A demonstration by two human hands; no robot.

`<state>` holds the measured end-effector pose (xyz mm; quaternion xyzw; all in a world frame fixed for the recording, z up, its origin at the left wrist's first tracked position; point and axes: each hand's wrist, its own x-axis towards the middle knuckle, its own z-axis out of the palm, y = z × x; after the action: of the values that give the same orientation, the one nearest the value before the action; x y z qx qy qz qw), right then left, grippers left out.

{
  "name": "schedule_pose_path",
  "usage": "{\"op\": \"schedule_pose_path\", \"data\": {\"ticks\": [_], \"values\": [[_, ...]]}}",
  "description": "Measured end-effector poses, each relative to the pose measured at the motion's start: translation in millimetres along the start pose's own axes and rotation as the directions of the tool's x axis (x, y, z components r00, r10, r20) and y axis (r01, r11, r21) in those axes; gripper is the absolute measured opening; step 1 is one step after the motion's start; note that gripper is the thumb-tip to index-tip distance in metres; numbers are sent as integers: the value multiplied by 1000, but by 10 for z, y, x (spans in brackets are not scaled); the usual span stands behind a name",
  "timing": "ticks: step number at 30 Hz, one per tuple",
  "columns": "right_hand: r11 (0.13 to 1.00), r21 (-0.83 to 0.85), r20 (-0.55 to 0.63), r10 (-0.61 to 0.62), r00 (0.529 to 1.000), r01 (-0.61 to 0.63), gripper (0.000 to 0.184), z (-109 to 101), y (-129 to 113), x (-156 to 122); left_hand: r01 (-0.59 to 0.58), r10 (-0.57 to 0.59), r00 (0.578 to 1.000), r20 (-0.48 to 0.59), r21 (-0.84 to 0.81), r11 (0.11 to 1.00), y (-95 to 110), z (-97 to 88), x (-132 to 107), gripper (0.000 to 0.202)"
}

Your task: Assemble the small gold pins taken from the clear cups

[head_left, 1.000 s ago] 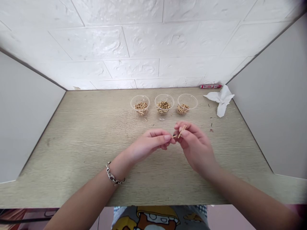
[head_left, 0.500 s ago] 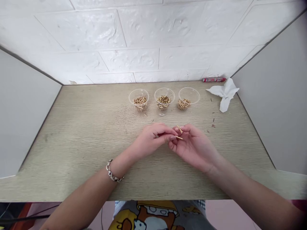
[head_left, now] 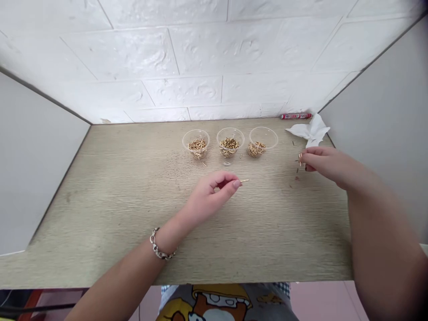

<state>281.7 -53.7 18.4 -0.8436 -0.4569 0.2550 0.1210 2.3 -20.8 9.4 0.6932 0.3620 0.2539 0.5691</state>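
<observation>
The left hand [head_left: 210, 196] has its grip clamped on a gold-coloured pin [head_left: 245, 180] over the bench [head_left: 110, 191], in front of three plastic cups [head_left: 230, 133], while the right hand [head_left: 331, 166] pinches small gold-coloured pieces [head_left: 300, 159] near the white tissue [head_left: 313, 130].

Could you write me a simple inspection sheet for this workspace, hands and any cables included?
Surface: wood-grain tabletop, with dark specks left of centre.
Job's things: three clear cups in a row, each holding small gold pieces.
Clutter: white tissue, red tube, a small clear scrap and a few loose bits.
Hands: left hand pinches a thin gold pin; right hand holds gold pieces beside the tissue, exact number unclear.
Cables: a dark, cable-like strip below the tabletop, lower left; what it is, unclear.
Surroundings: white brick-pattern wall behind, grey panels on both sides.
</observation>
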Motion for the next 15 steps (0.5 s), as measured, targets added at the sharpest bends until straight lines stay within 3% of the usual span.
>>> {"op": "schedule_pose_path", "data": {"ticks": [1, 3, 9, 12, 15], "values": [[997, -61, -30, 53, 998, -55, 17, 16, 30, 58, -51, 53, 998, -30, 82, 995, 10, -5, -5, 20], [989, -140, -118, 38, 992, -55, 17, 98, 44, 149, -154, 174, 983, -57, 263, 952, 17, -11, -15, 18], [987, -148, -270, -101, 958, 63, 22, 272, 21, 224, -380, 475, 880, 2, 604, 701, -77, -7, -46, 14], [993, -61, -362, -121, 924, 106, 24, 213, -22, 85, -439, 600, 800, -3, 679, 589, -126, -8, -45, 7], [963, 175, -433, -114, 894, 207, 44, 173, -164, -161, -475, 686, 727, -27, 701, 531, -143, -10, -36, 5]]}}
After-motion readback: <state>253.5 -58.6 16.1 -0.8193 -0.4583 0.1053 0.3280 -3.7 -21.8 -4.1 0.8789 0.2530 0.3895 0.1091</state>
